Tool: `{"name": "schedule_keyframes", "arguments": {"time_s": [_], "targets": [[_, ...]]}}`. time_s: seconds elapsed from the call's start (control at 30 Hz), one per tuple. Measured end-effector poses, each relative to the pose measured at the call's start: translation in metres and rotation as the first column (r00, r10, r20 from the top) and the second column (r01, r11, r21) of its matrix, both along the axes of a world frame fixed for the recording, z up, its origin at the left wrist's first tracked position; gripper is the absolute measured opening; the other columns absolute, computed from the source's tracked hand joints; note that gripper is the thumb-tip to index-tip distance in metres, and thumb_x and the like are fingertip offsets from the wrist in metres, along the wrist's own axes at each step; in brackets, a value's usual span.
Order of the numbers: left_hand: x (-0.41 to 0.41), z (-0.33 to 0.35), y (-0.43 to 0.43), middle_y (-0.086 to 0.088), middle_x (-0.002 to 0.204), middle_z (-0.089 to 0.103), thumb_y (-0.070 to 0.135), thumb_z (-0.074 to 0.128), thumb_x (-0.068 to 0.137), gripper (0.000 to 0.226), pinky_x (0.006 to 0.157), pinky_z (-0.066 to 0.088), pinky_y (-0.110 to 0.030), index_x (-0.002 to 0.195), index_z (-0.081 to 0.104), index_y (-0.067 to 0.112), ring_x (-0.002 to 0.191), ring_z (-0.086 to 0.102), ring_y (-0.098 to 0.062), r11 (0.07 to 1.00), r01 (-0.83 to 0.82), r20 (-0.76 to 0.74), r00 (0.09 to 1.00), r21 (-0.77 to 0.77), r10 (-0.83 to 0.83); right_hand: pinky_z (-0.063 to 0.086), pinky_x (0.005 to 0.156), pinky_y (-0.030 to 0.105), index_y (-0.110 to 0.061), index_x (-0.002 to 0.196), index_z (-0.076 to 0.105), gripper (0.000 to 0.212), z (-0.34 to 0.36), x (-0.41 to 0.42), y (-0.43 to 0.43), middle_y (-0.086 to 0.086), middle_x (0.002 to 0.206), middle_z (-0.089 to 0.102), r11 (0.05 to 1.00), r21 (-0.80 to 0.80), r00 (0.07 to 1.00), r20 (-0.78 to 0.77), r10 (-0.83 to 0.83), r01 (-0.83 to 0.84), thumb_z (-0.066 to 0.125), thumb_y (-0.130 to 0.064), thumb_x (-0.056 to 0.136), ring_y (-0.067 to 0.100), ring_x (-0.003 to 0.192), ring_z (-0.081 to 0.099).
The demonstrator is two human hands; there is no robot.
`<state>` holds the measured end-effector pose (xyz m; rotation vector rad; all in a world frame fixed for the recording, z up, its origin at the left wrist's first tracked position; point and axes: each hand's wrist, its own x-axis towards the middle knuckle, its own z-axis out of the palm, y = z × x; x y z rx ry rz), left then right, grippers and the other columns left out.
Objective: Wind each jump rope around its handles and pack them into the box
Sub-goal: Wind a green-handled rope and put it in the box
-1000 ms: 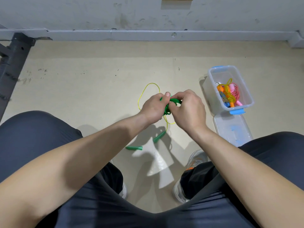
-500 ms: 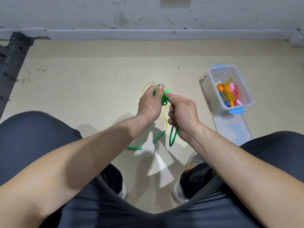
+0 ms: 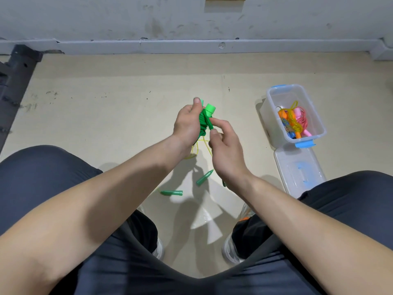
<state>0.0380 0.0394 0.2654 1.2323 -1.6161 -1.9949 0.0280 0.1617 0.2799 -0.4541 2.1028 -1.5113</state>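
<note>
The left hand (image 3: 186, 126) grips the green jump rope (image 3: 207, 116) at frame centre, fingers curled round both handles and the coils already wound on them. The bundle's long axis stands near upright in the frame, cap end tilted toward the upper right. The right hand (image 3: 228, 152), just below, pinches the loose cord end against the bundle. The open box (image 3: 270, 124) lies right of both hands and nearer the right hand, which is probably the natural one for placing.
</note>
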Motion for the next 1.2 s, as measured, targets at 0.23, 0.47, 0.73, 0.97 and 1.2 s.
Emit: {"name": "schedule_keyframes", "arguments": {"time_s": [0.23, 0.47, 0.73, 0.97, 1.2], "targets": [[0.004, 0.009, -0.009, -0.013, 0.093, 0.069, 0.053, 0.04, 0.105, 0.055, 0.064, 0.047, -0.031, 0.119, 0.063, 0.005, 0.068, 0.06, -0.026, 0.894, -0.019, 0.015, 1.0, 0.447, 0.014, 0.029, 0.054, 0.026, -0.016, 0.101, 0.059, 0.011, -0.008, -0.013, 0.003, -0.002, 0.062, 0.044, 0.998, -0.053, 0.976, 0.216, 0.039, -0.028, 0.048, -0.019, 0.104, 0.01, 0.052, 0.036], [0.018, 0.022, -0.019, -0.014, 0.1, 0.062, 0.021, 0.039, 0.092, 0.029, 0.064, 0.037, -0.035, 0.116, 0.054, 0.012, 0.068, 0.05, -0.028, 0.824, 0.181, -0.063, 0.983, 0.537, -0.175, 0.041, 0.051, 0.026, -0.014, 0.096, 0.065, 0.009, 0.001, -0.018, 0.003, 0.0, 0.063, 0.059, 0.994, -0.093, 0.978, 0.196, 0.07, -0.053, 0.057, -0.016, 0.101, 0.015, 0.049, 0.052], [0.019, 0.02, -0.02, -0.02, 0.087, 0.057, 0.012, 0.037, 0.107, 0.016, 0.046, 0.048, -0.034, 0.092, 0.041, 0.009, 0.05, 0.054, -0.029, 0.828, 0.253, -0.075, 0.966, 0.501, -0.249, 0.058, 0.063, 0.038, -0.029, 0.114, 0.06, 0.028, 0.01, -0.023, 0.009, 0.004, 0.07, 0.072, 0.979, -0.064, 0.98, -0.064, 0.189, -0.193, 0.06, -0.007, 0.096, 0.026, 0.064, 0.074], [0.023, 0.024, -0.018, -0.01, 0.064, 0.066, 0.012, 0.054, 0.101, 0.019, 0.049, 0.056, -0.03, 0.083, 0.059, 0.007, 0.052, 0.065, -0.023, 0.839, 0.294, 0.118, 0.915, 0.459, -0.385, 0.056, 0.065, 0.032, -0.016, 0.094, 0.074, 0.039, 0.031, -0.039, 0.011, 0.007, 0.082, 0.076, 0.77, 0.175, 0.79, 0.163, 0.592, -0.613, 0.042, -0.022, 0.072, 0.022, 0.078, 0.072], [0.026, 0.025, -0.013, -0.015, 0.08, 0.072, 0.014, 0.057, 0.099, 0.016, 0.077, 0.06, -0.039, 0.092, 0.065, 0.002, 0.07, 0.071, -0.028, 0.789, 0.351, 0.168, 0.856, 0.505, -0.488, 0.043, 0.057, 0.015, -0.023, 0.091, 0.074, 0.006, 0.039, -0.048, 0.017, -0.009, 0.066, 0.072, 0.5, 0.489, 0.543, -0.064, 0.838, -0.714, 0.075, -0.029, 0.09, -0.001, 0.057, 0.062]]}}
